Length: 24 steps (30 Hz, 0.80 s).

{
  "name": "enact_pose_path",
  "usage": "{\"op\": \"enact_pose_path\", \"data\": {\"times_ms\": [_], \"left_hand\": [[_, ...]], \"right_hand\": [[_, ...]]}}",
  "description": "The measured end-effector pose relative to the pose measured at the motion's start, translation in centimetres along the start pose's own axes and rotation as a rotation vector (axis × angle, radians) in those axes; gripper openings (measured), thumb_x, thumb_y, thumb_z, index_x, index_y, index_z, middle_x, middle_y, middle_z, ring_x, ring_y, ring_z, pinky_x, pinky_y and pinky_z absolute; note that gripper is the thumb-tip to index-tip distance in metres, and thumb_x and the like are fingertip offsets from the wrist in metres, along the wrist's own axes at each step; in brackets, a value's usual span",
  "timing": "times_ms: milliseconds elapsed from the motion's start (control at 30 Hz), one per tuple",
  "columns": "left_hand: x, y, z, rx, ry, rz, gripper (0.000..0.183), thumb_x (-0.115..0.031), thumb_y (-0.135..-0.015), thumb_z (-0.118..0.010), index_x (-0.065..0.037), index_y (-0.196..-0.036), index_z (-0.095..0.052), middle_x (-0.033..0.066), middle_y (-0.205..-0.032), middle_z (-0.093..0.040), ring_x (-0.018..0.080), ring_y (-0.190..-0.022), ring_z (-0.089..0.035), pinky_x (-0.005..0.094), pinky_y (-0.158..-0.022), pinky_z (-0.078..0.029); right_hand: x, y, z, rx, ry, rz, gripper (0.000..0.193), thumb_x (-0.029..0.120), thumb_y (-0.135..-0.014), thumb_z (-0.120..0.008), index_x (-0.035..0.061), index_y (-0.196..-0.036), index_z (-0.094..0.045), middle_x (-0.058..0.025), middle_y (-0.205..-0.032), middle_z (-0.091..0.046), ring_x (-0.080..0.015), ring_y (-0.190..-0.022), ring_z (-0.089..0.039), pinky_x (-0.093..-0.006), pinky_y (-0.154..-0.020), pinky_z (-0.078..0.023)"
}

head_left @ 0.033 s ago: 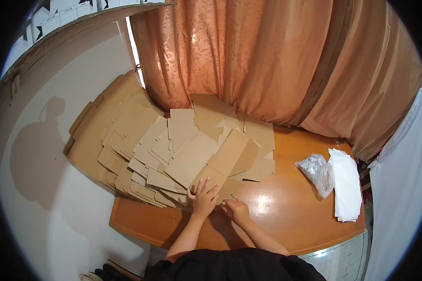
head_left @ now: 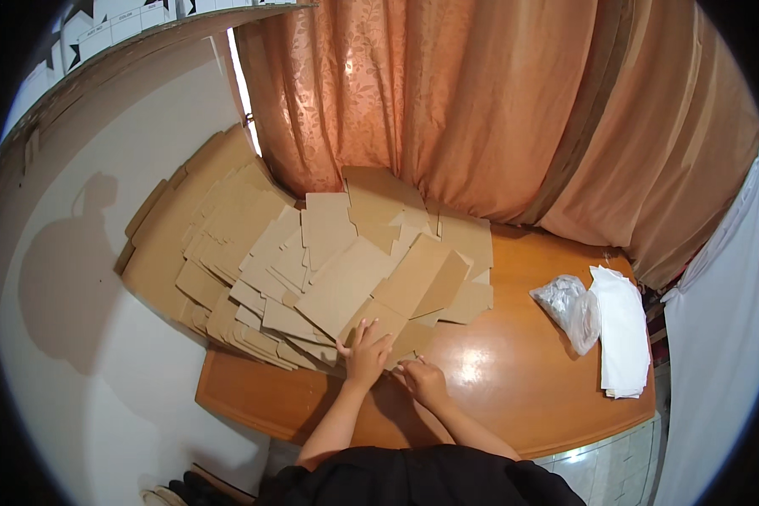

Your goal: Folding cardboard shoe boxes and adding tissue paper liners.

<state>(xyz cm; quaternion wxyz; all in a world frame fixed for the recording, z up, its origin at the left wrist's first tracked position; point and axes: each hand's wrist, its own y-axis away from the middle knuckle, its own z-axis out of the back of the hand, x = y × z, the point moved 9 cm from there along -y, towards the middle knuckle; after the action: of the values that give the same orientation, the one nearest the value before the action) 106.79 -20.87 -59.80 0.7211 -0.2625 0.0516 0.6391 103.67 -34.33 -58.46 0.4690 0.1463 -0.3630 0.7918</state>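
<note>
A partly folded brown cardboard box blank (head_left: pixel 411 274) lies on top of a spread of others, its near end toward me. My left hand (head_left: pixel 365 354) is open, with fingers spread flat and pressing on the near panel of this blank. Just to its right, my right hand (head_left: pixel 424 381) is closed, with fingers curled and pinched at a near flap (head_left: pixel 409 344) of the cardboard. Its fingertips are partly hidden by the hand itself.
Many flat cardboard blanks (head_left: pixel 228 219) are heaped across the left of the wooden table (head_left: pixel 514 396), against the wall. At the right lie a clear plastic bag (head_left: pixel 569 312) and a stack of white sheets (head_left: pixel 622 337). An orange curtain (head_left: pixel 481 110) hangs behind; a shelf (head_left: pixel 143 46) juts out above left.
</note>
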Motion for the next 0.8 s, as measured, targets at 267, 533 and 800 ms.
{"op": "enact_pose_path", "data": {"times_ms": [267, 533, 800], "left_hand": [[-9.3, 2.5, 9.6, -0.069, 0.447, -0.29, 0.03, -0.024, -0.078, -0.061, -0.012, -0.105, -0.066, 0.0072, -0.11, -0.064, 0.0219, -0.11, -0.056, 0.0475, -0.101, -0.024], [-13.9, 7.3, 10.0, -0.298, 0.452, -0.265, 0.019, -0.004, -0.072, -0.066, -0.01, -0.09, -0.069, 0.0064, -0.088, -0.069, 0.0235, -0.084, -0.065, 0.0343, -0.077, -0.045], [-9.5, 13.4, 9.7, -0.202, 1.233, 0.147, 0.02, -0.021, -0.085, -0.067, -0.001, -0.088, -0.065, 0.003, -0.084, -0.066, 0.0119, -0.076, -0.059, 0.0254, -0.071, -0.045]], "right_hand": [[1.7, 3.6, 11.8, -0.297, -0.332, -0.18, 0.012, 0.011, -0.089, -0.056, 0.0032, -0.09, -0.066, -0.0098, -0.084, -0.068, -0.0241, -0.075, -0.067, -0.0485, -0.1, -0.036], [3.0, 8.1, 21.3, -0.408, -0.491, 0.008, 0.01, 0.004, -0.086, -0.054, 0.0, -0.087, -0.063, -0.012, -0.09, -0.065, -0.0241, -0.093, -0.062, -0.0431, -0.098, -0.038], [-14.1, 16.7, 26.1, -0.918, -0.455, -0.597, 0.052, 0.034, -0.094, -0.043, 0.0067, -0.137, -0.031, -0.0114, -0.135, -0.037, -0.0234, -0.126, -0.035, -0.0414, -0.105, -0.024]]}}
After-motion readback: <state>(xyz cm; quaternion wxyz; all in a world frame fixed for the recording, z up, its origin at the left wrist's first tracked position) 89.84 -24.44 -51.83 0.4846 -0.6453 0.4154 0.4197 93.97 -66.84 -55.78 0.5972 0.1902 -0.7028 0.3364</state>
